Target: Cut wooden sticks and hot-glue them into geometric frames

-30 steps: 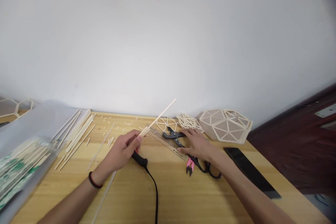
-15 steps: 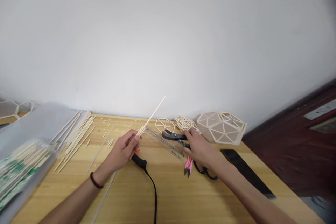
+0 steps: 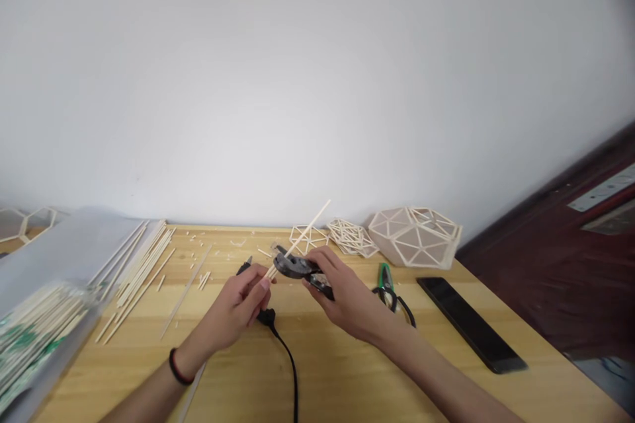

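Observation:
My left hand (image 3: 242,303) is closed around a few thin wooden sticks (image 3: 308,228), and one long stick points up to the right. A black-and-red band circles that wrist. In my right hand (image 3: 340,287) is a pair of dark metal cutting pliers (image 3: 294,266), its curved jaws around the long stick just beyond my left fingertips. Whether the jaws have closed fully cannot be seen. Beneath my left hand lies a black corded tool (image 3: 266,316) with a pointed tip, partly covered. Scissors with green and black parts (image 3: 387,287) rest beyond my right wrist.
Loose sticks (image 3: 143,264) and a bag of sticks (image 3: 40,324) occupy the left side. Small offcuts (image 3: 204,279) dot the table (image 3: 337,377). Along the wall are flat stick frames (image 3: 351,238) and a faceted stick model (image 3: 417,238). A black phone-like slab (image 3: 471,324) lies at right.
My right hand has brought the pliers leftward, and their jaws now meet the long stick. The stick has shifted slightly right and down. The pink-handled tool and ruler are no longer visible.

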The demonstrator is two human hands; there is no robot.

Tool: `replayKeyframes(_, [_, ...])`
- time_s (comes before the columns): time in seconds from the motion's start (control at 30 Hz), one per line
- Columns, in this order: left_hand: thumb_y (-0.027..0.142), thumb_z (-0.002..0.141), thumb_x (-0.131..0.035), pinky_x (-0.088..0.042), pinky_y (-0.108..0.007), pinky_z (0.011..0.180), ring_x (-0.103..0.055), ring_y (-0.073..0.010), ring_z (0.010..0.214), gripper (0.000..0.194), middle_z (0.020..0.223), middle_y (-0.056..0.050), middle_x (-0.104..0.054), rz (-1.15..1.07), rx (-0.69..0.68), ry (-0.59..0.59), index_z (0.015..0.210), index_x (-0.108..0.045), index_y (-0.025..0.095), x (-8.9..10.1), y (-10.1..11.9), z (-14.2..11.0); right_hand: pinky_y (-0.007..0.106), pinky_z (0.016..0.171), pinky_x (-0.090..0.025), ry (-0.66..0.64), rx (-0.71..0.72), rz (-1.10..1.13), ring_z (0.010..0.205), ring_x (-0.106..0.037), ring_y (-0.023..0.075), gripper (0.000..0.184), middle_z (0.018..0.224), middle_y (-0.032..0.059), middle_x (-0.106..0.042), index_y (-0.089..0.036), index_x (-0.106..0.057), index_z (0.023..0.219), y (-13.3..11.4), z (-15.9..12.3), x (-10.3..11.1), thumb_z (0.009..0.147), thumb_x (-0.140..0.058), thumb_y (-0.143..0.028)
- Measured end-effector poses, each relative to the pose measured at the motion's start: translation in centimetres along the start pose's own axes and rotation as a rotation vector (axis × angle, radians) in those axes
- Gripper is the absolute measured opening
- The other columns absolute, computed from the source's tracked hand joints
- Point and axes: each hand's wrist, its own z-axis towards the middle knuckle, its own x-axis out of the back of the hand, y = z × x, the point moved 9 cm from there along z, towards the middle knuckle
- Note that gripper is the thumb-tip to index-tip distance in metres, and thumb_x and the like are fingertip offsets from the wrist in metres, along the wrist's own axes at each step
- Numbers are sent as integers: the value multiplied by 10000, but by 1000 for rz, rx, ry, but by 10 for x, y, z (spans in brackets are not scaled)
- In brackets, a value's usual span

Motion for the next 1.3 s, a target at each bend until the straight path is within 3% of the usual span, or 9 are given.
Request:
replayKeyframes(0.17, [511,1036,-405,-314,-214,514,-388,-72,507,418,617,52,-456,85,11,-1,797,-502,182,-6,4,-3,414,909,-517,3,-22,-59,1036,-606,261,301,1152,106,-599,-246,-544,1234,3,-2,-12,944,-582,-177])
replayKeyframes(0.33, [516,1027,-410,-303,-203,461,-418,-75,500,373,682,29,-521,54,47,4,886,-522,189,-10,-1,-4,397,866,-507,16,-73,-157,1007,-620,265,279,1097,96,-642,-250,-578,1225,10,-4,-14,951,-586,-200])
replayKeyframes(0.53, [552,1005,-437,-351,-208,472,-472,-81,477,389,688,17,-583,-36,122,-21,946,-540,181,-15,-10,-3,332,735,-463,-93,-195,-293,854,-648,239,97,966,73,-667,-219,-610,1023,25,-8,-22,934,-572,-223])
replayKeyframes(0.63, [539,1005,-447,-394,-224,537,-517,-106,541,392,664,6,-603,12,119,-66,870,-535,181,-18,-9,-2,324,704,-437,-126,-218,-284,814,-654,241,33,900,69,-690,-214,-595,933,28,-14,-27,927,-566,-228])
replayKeyframes(0.77, [521,976,-518,-375,-243,595,-505,-123,613,411,664,-4,-588,159,93,-91,769,-556,168,-19,-10,-2,315,682,-413,-143,-259,-277,795,-659,244,50,856,69,-708,-218,-584,876,34,-25,-28,918,-567,-239])
replayKeyframes(0.9, [502,937,-590,-358,-251,596,-485,-137,644,350,697,1,-561,226,104,-93,856,-626,164,-20,-15,0,312,651,-384,-147,-295,-273,754,-659,245,147,800,68,-713,-217,-599,836,44,-34,-22,943,-559,-311])
replayKeyframes(0.97, [487,904,-647,-402,-259,636,-509,-146,686,335,778,-5,-578,254,79,-7,1023,-643,174,-13,-13,2,314,649,-377,-144,-310,-275,752,-661,250,204,796,76,-718,-215,-609,821,49,-37,-20,961,-547,-351])
replayKeyframes(1.07, [470,871,-706,-473,-287,734,-548,-148,765,480,988,-44,-595,172,27,107,1251,-574,208,-2,-8,5,313,640,-367,-144,-321,-271,745,-665,256,235,783,89,-722,-207,-623,809,51,-41,-21,968,-543,-362])
replayKeyframes(1.3, [370,886,-732,-541,-296,743,-658,-129,794,522,1429,-138,-508,-387,74,-140,1368,-547,292,-22,-5,-2,297,638,-350,-172,-264,-207,754,-676,232,215,808,82,-742,-196,-642,828,27,-36,-43,944,-572,-363])
